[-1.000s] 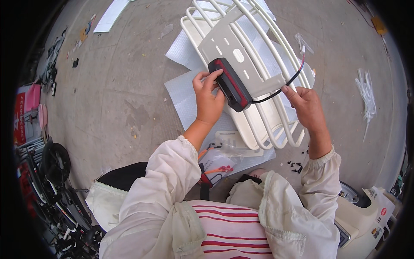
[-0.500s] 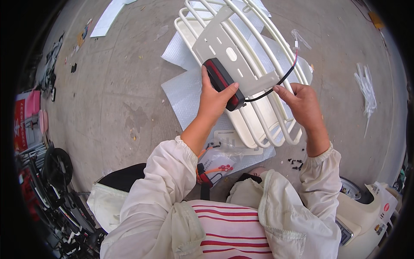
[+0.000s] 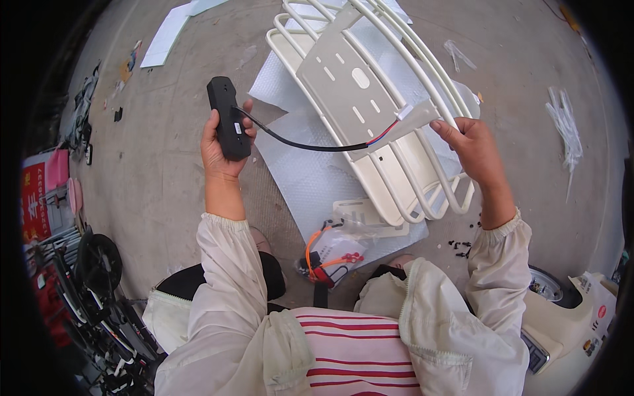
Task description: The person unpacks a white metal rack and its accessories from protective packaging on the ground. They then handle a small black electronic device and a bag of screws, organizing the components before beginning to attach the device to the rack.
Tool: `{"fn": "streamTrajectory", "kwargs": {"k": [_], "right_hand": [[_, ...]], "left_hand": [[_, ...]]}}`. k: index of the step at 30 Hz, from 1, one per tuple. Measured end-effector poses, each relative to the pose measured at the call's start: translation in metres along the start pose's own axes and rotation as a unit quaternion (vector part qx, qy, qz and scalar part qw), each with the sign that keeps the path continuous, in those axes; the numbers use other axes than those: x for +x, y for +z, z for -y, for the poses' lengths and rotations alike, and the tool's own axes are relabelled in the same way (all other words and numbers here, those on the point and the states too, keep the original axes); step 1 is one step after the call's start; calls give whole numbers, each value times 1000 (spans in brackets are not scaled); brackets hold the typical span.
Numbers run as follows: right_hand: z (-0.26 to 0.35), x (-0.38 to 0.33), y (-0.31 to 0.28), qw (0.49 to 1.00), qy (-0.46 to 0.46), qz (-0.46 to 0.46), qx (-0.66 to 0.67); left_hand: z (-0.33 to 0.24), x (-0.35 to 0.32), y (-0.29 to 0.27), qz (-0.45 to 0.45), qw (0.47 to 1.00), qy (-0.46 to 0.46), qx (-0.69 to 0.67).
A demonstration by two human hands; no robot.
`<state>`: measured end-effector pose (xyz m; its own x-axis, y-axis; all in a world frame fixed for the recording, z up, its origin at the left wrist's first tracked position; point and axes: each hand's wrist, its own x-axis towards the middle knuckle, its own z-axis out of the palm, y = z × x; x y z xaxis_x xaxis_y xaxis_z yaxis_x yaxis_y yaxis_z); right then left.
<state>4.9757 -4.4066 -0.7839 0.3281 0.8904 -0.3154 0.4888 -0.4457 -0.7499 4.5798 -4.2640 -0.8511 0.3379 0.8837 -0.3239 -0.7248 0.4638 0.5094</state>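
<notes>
My left hand is closed around a tail light, its black back with a small white label turned up. A black cable runs from it to the right, ending in red and blue wires and a white connector over the bent edge of the rack's plate. The cream tubular rack has a slotted flat plate and lies tilted ahead of me. My right hand grips one of its tubes at the right side, thumb on top; the fingers behind the tube are partly hidden.
Bubble wrap lies under the rack. Near my feet are a clear bag with orange cord and several small black screws. Bicycles stand at left, a cream scooter at right, white strips on the floor.
My left hand has carried the tail light left, off the rack, and turned its back upward. My right hand has let the cable go and holds the rack's tube; the connector has shifted left.
</notes>
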Motion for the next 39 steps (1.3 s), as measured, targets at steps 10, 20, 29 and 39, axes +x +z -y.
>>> {"fn": "streamTrajectory", "kwargs": {"k": [10,20,29,39], "right_hand": [[-6,3,-3,1000,-24,-14,-6],[0,0,1,1000,-18,-2,3],[9,-6,3,1000,11,12,-9],[16,-11,7,1000,-9,13,-13]], "left_hand": [[-12,-4,29,35,994,71,72],[-22,-16,83,213,971,113,-9],[-17,-23,105,291,940,176,15],[-18,-24,113,371,907,197,22]]}}
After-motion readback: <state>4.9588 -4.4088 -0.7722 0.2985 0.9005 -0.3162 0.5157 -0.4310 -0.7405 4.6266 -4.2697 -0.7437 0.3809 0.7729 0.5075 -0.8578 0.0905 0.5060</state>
